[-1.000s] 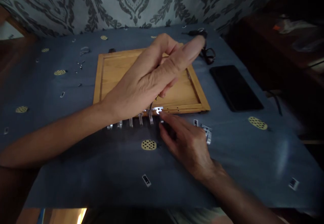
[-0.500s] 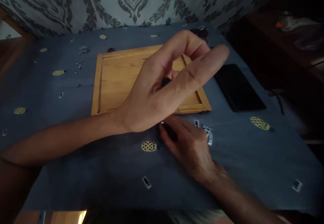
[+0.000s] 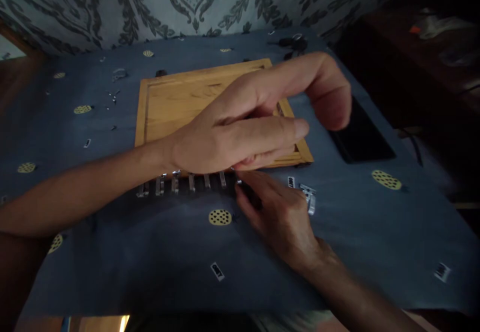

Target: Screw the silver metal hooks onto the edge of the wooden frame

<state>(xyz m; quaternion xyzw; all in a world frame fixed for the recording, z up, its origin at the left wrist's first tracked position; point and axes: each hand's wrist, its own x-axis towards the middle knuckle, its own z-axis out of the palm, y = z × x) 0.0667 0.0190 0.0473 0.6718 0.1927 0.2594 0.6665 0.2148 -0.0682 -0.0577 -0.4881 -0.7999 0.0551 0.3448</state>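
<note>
A framed wooden panel [image 3: 174, 107] lies on the blue patterned cloth. My left hand [image 3: 240, 132] hovers over its front right part, index finger bent, thumb stretched out, the other fingers curled underneath; anything inside them is hidden. Just below, at the panel's front edge, my right hand [image 3: 279, 207] has its thumb and forefinger closed around a small shiny metal bracket [image 3: 239, 180], mostly covered. Similar metal brackets [image 3: 192, 182] stick out in a row along that edge, left of the right hand. A loose metal bracket [image 3: 308, 199] rests beside its knuckles.
A black phone-like slab [image 3: 365, 134] lies to the right. Keys [image 3: 296, 44] sit at the back. Small screws [image 3: 113, 97] and another metal piece [image 3: 119, 75] lie at the left. A patterned curtain [image 3: 195, 2] hangs behind the table.
My left hand has turned over, its index finger now bent down and its thumb lower. A dark thing seen between its fingers is now hidden. The bracket row has come into view.
</note>
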